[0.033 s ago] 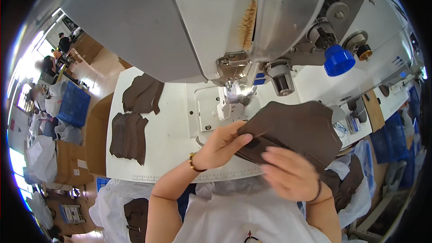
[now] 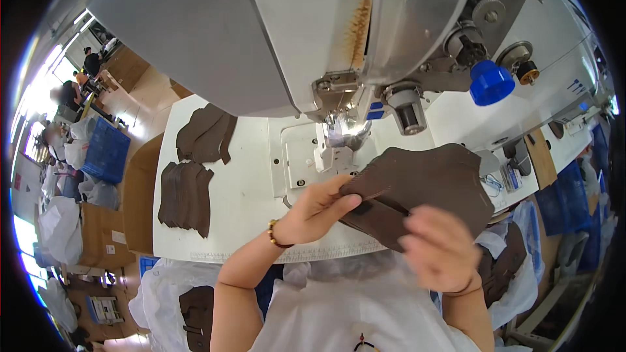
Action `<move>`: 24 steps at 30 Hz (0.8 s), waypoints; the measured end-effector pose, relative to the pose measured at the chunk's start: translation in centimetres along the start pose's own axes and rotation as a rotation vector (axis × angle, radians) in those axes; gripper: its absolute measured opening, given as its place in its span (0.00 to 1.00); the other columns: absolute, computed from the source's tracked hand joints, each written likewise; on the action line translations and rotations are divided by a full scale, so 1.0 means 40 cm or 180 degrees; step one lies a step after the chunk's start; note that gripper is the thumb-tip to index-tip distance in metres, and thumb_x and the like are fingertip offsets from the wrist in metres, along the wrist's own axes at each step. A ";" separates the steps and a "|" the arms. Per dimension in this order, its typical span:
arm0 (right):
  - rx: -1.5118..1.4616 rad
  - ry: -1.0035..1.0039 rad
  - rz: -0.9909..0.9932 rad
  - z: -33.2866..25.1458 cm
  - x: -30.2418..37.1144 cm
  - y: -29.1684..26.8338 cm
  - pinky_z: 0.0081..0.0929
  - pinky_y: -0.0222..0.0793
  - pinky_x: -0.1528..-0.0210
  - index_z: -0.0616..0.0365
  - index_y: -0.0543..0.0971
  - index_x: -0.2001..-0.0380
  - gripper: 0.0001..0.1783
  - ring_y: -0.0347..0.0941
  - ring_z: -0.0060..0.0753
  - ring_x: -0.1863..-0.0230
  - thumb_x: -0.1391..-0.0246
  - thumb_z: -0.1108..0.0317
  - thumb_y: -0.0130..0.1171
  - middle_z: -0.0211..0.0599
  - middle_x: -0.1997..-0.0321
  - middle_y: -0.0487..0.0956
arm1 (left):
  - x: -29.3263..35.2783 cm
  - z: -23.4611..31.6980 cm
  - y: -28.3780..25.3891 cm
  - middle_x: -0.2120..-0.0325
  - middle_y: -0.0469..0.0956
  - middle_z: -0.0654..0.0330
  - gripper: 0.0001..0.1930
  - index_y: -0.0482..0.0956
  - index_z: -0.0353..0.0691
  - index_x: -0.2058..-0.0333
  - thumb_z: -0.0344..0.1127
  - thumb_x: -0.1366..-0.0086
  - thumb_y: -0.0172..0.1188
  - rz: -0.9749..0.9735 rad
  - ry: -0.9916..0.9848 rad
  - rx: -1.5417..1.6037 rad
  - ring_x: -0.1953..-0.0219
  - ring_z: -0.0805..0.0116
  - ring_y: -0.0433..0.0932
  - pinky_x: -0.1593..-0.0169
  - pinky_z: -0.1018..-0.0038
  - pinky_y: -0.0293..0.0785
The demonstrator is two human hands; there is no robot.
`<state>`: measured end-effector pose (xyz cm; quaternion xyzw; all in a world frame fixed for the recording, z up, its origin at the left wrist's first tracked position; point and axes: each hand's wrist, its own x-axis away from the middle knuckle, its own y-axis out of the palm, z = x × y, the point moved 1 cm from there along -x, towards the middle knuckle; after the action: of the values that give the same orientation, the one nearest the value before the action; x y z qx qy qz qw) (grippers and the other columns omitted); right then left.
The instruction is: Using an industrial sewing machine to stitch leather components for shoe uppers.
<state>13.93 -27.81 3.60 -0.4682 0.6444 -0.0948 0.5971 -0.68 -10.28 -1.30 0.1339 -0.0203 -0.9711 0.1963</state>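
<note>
Left hand (image 2: 315, 215) pinches the brown piece (image 2: 430, 176); right hand (image 2: 441, 249) near it is blurred, its fingers I cannot tell

The left hand (image 2: 317, 212) grips the brown panel (image 2: 427, 176) by its left end, the blurred right hand (image 2: 440, 248) at its lower edge, above the white worktop (image 2: 244, 202).

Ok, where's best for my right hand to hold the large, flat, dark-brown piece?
The large, flat, dark-brown piece is probably best pinched at its right edge, coming from the right: that broad end extends away from the left hand, which pinches the opposite end.
</note>
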 end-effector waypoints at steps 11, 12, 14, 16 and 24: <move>-0.2709 0.2844 0.0512 0.108 0.094 -0.009 0.14 0.63 0.64 0.67 0.72 0.52 0.29 0.68 0.17 0.67 0.58 0.66 0.68 0.29 0.67 0.73 | 0.084 0.099 -0.025 0.72 0.75 0.61 0.12 0.72 0.29 0.57 0.32 0.34 0.52 -0.0174 0.0138 -0.0901 0.71 0.79 0.68 0.66 0.81 0.68; -0.2769 0.2738 0.0458 0.100 0.091 -0.002 0.14 0.63 0.64 0.67 0.72 0.52 0.29 0.68 0.17 0.67 0.58 0.66 0.68 0.29 0.67 0.73 | 0.098 0.107 -0.025 0.72 0.75 0.61 0.12 0.72 0.29 0.57 0.32 0.34 0.52 -0.0160 0.0044 -0.0956 0.71 0.79 0.68 0.66 0.81 0.68; -0.2468 0.2584 0.0567 0.074 0.089 0.020 0.15 0.62 0.70 0.66 0.74 0.63 0.22 0.65 0.16 0.72 0.59 0.64 0.69 0.25 0.75 0.72 | 0.132 0.129 -0.024 0.77 0.74 0.63 0.12 0.72 0.29 0.58 0.33 0.35 0.53 0.0179 0.0059 -0.1105 0.75 0.80 0.68 0.70 0.80 0.68; -0.1885 0.1622 0.1170 0.056 0.071 0.058 0.18 0.59 0.73 0.63 0.73 0.73 0.18 0.64 0.21 0.76 0.61 0.63 0.70 0.30 0.79 0.70 | 0.178 0.157 -0.025 0.77 0.75 0.62 0.12 0.73 0.29 0.60 0.34 0.36 0.54 0.0461 -0.0100 -0.1378 0.76 0.79 0.69 0.71 0.81 0.67; -0.2740 0.1116 -0.0544 -0.019 -0.053 0.314 0.24 0.65 0.57 0.62 0.69 0.49 0.28 0.69 0.30 0.61 0.56 0.72 0.65 0.39 0.54 0.73 | 0.494 0.354 -0.054 0.85 0.66 0.58 0.10 0.74 0.33 0.77 0.33 0.43 0.60 0.3189 -0.0277 -0.4304 0.81 0.72 0.65 0.75 0.78 0.64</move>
<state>6.79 -19.80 -3.29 -0.7015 0.6754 0.0545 0.2209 -22.83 -16.12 7.13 -0.0749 0.5011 -0.5766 0.6409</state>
